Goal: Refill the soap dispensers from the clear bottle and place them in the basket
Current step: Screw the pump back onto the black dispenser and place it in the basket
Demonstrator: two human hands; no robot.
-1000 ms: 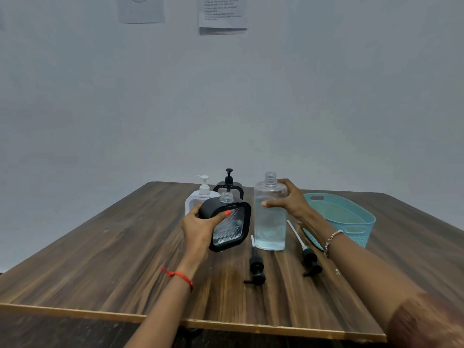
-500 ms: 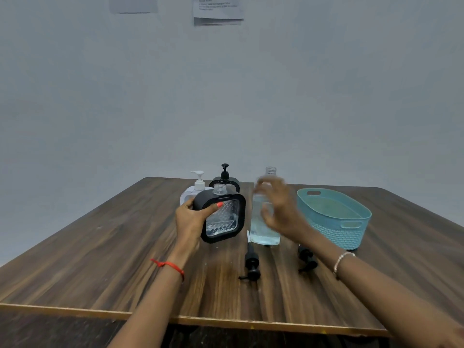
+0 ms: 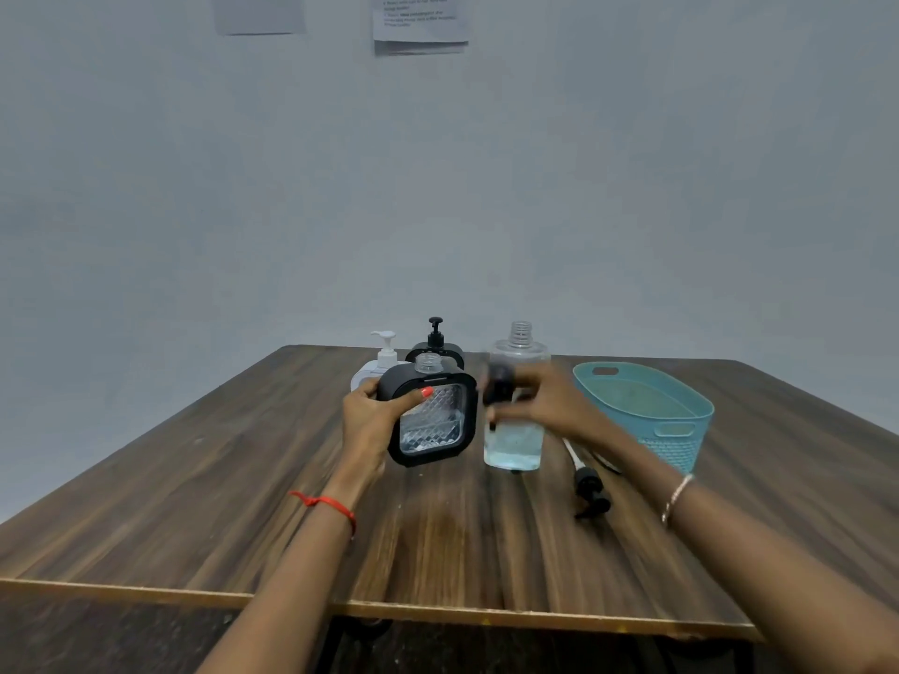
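My right hand has left the clear bottle and picked up 1 of the 2 loose pumps from the table — half a second ago that pump lay in front of the bottle, and now a dark, motion-blurred pump head sits in my closed fingers, carried toward the open neck of the black dispenser. The other loose pump lies where it was, right of the bottle.

My left hand is wrapped around the black dispenser, thumb across its front face, tilting it off upright; I cannot tell whether its base touches the table.

I judge this dispenser filled and the capping step begun, though the liquid level behind the patterned window is hard to read.

The basket stands empty, well apart to the right. 2 capped dispensers — a white one and a second black one — stand just behind my left hand.

The near table edge is far off, with bare wood in front of me. The tight spot is the uncapped bottle, just beside my right hand: a knock could tip it.
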